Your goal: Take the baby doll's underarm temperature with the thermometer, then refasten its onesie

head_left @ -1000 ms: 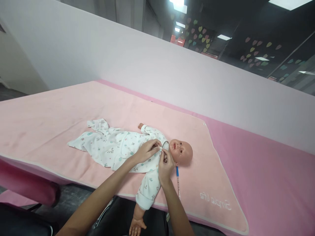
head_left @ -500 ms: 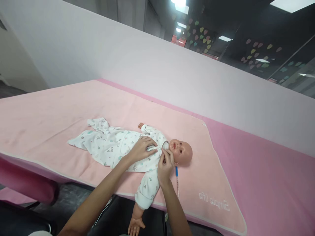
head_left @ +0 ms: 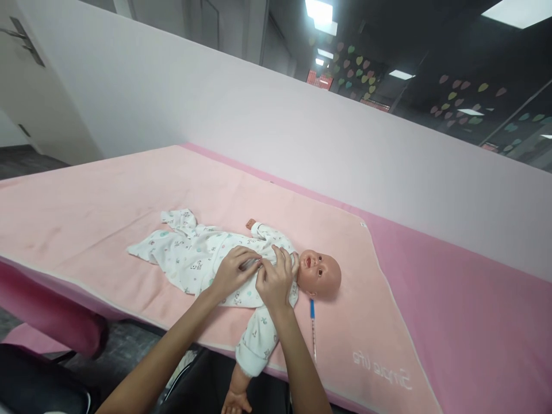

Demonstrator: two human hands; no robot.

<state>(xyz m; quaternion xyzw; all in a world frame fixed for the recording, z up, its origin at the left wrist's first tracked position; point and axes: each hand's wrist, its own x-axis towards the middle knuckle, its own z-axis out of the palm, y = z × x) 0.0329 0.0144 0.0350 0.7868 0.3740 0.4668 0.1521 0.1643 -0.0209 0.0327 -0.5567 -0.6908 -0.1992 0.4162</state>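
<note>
A baby doll [head_left: 321,272] lies on its back on a pale pink blanket [head_left: 129,195], head to the right. It wears a white printed romper [head_left: 194,259]. Both my hands rest on the doll's chest. My left hand [head_left: 233,270] pinches the romper's front fabric with curled fingers. My right hand [head_left: 273,279] lies just beside it near the collar, its fingers also closed on the cloth. One sleeved doll arm [head_left: 254,339] hangs over the table's near edge, its bare hand [head_left: 230,402] below.
A thin pen-like stick with a blue tip [head_left: 313,330] lies on the blanket below the doll's head. A darker pink mat [head_left: 474,322] extends to the right. A white partition wall [head_left: 259,121] runs behind the table.
Both hands have shifted from the collar down onto the chest. My right hand moved left, closer to my left hand. The view has tilted slightly.
</note>
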